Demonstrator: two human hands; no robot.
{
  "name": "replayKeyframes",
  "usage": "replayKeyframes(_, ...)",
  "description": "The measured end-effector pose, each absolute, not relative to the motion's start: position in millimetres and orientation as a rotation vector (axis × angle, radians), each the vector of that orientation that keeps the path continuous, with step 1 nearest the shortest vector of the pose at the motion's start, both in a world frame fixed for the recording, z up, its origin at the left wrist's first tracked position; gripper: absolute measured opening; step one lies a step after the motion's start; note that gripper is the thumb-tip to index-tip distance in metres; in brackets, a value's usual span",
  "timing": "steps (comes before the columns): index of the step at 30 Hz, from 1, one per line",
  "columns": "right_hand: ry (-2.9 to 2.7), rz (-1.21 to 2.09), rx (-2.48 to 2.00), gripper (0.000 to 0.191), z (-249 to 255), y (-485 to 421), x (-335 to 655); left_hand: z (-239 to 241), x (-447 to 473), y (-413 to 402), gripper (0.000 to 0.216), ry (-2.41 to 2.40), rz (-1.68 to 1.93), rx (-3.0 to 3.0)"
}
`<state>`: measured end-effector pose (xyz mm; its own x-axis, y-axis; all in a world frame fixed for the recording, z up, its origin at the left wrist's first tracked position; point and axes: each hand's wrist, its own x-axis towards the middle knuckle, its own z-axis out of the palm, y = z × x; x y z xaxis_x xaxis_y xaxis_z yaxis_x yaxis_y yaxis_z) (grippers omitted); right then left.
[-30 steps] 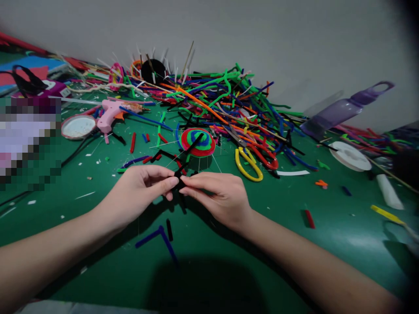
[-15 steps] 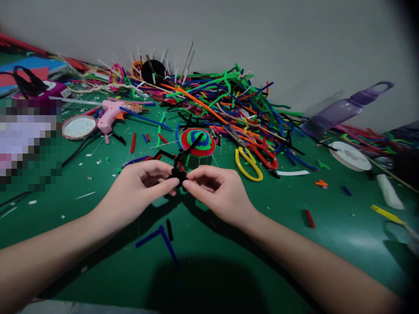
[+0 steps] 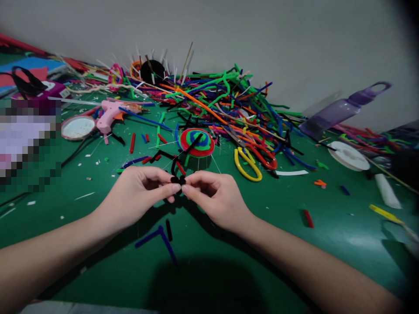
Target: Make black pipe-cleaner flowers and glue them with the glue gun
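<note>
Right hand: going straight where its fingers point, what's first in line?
The right hand points toward the left hand. First in line is the black pipe cleaner piece that both pinch, with the left hand right behind it, nearly touching.

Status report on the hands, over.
Left hand and right hand both pinch black pipe cleaner. Held over green mat. Striped coil disc just beyond.

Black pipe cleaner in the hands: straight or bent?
Bent. The black pipe cleaner shows small curled loops where the left hand and right hand pinch it at their fingertips.
</note>
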<state>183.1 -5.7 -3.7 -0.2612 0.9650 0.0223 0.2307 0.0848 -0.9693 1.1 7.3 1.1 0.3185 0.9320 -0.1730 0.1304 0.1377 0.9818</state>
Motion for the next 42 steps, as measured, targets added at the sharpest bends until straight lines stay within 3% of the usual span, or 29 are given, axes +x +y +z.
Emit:
replayKeyframes(12,-1.509,1.41,-1.196,0.017,-1.4,-4.7,179.5,6.3,3.8,9.3,0.034,1.152,0.795,1.249)
replayKeyframes(24,-1.564,1.352,-1.136,0.016,-2.9,-5.4,181.7,12.0,4.3,9.3,0.012,1.082,0.758,1.383)
replayKeyframes(34,-1.381,1.419,-1.188,0.036,-2.0,-4.1,179.2,7.2,1.8,10.5,0.015,1.035,0.784,1.284)
replayKeyframes(42,-1.4,1.396,-1.167,0.039,-3.9,-6.6,176.1,3.9,1.0,7.6,0.019,1.068,0.822,1.282)
